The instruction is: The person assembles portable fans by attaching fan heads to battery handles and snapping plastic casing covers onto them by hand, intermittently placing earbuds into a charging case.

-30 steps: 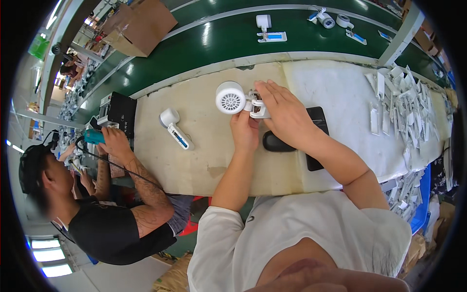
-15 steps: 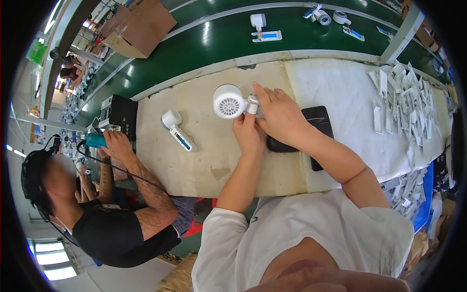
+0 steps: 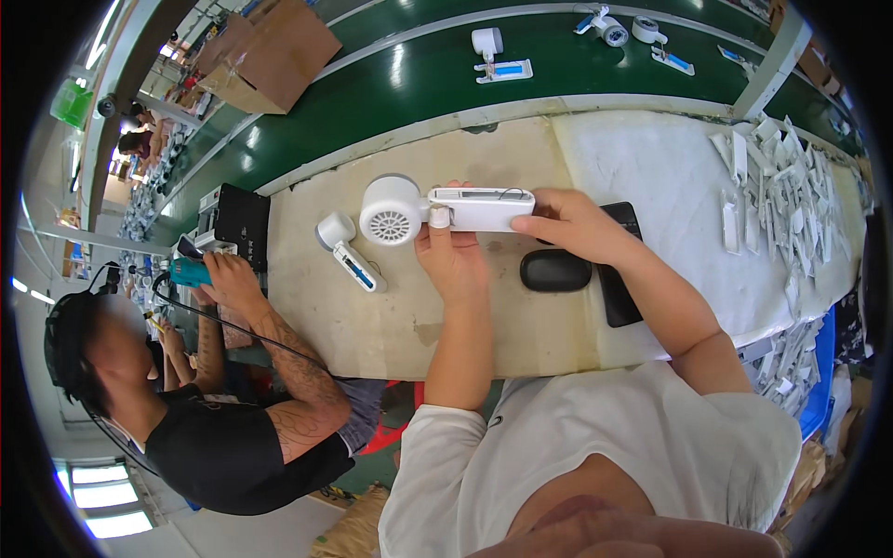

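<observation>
A white handheld fan [image 3: 398, 206] with a round grilled head is held level above the bench. My left hand [image 3: 456, 265] is closed round its neck from below, thumb on the joint by the head. At the far end of the handle, my right hand [image 3: 569, 223] grips with thumb and fingers. The handle's upper side shows a long slot with a thin dark wire curling out. Another white fan [image 3: 356, 267], with a blue strip in its handle, lies on the bench to the left. Just below my right hand sits a rounded black object [image 3: 555, 270], resembling a computer mouse.
A flat black object [image 3: 621, 296] lies under my right forearm. White plastic handle parts [image 3: 791, 200] are heaped at the right, above a blue crate [image 3: 819, 381]. Behind the bench, a green conveyor [image 3: 400, 102] carries fan assemblies. On the left, a co-worker holds a teal power screwdriver [image 3: 191, 272].
The fan has shifted left and its handle has turned to show the slotted side. My right hand has slid from the joint to the handle's end, uncovering the handle and the rounded black object.
</observation>
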A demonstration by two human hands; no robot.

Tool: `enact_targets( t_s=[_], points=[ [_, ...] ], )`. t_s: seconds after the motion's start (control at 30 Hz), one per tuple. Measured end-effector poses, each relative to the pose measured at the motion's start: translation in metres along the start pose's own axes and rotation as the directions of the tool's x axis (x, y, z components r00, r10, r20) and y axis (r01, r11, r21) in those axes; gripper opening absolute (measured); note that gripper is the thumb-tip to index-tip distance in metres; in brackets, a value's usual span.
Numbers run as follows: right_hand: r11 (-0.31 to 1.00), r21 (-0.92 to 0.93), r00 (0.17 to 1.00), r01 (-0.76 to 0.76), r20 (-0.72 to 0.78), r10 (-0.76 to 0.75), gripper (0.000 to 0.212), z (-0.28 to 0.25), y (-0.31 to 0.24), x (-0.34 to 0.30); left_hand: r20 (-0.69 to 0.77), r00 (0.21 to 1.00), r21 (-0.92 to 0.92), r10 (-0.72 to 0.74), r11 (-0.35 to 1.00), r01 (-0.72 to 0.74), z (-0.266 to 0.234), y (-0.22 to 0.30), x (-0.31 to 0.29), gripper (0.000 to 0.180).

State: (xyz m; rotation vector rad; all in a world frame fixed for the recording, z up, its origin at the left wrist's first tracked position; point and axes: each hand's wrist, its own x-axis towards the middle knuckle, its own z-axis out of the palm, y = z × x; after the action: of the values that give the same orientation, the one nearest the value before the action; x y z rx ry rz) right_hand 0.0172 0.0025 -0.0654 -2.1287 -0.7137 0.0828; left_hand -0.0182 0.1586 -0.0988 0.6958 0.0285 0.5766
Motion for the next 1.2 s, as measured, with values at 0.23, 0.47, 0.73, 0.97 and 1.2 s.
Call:
enact_targets(
  t_s=[0.23, 0.47, 0.73, 0.97, 1.2],
  points=[
    [0.919, 0.37, 0.991, 0.135, -0.073, -0.116, 0.03, 0.02, -0.007, 0.011, 0.006, 0.999, -0.066, 0.037, 0.997, -0.036, 0.001, 0.01, 0.0, 0.029],
    [0.942, 0.038, 0.815, 0.335, 0.49, -0.309, 0.033, 0.028, 0.026, 0.063, 0.008, 0.995, 0.403, -0.097, 0.911, 0.086, -0.026, 0.046, 0.028, 0.032],
    [0.743, -0.666, 0.856, -0.062, -0.418, -0.303, 0.036, 0.03, 0.174, 0.252, 0.306, 0.831, 0.818, 0.465, -0.575, 0.021, -0.089, 0.044, 0.058, 0.04],
    [0.942, 0.042, 0.94, -0.334, 0.096, 0.328, 0.05, 0.005, 0.119, 0.243, -0.178, 0.971, 0.545, -0.16, 0.806, 0.233, -0.064, 0.019, 0.053, 0.026],
    [0.979, 0.195, 0.976, -0.057, 0.217, 0.014, 0.078, 0.016, 0.011, 0.066, 0.034, 0.901, 0.054, -0.433, 0.901, 0.431, -0.027, -0.007, 0.032, 0.038]
  ],
)
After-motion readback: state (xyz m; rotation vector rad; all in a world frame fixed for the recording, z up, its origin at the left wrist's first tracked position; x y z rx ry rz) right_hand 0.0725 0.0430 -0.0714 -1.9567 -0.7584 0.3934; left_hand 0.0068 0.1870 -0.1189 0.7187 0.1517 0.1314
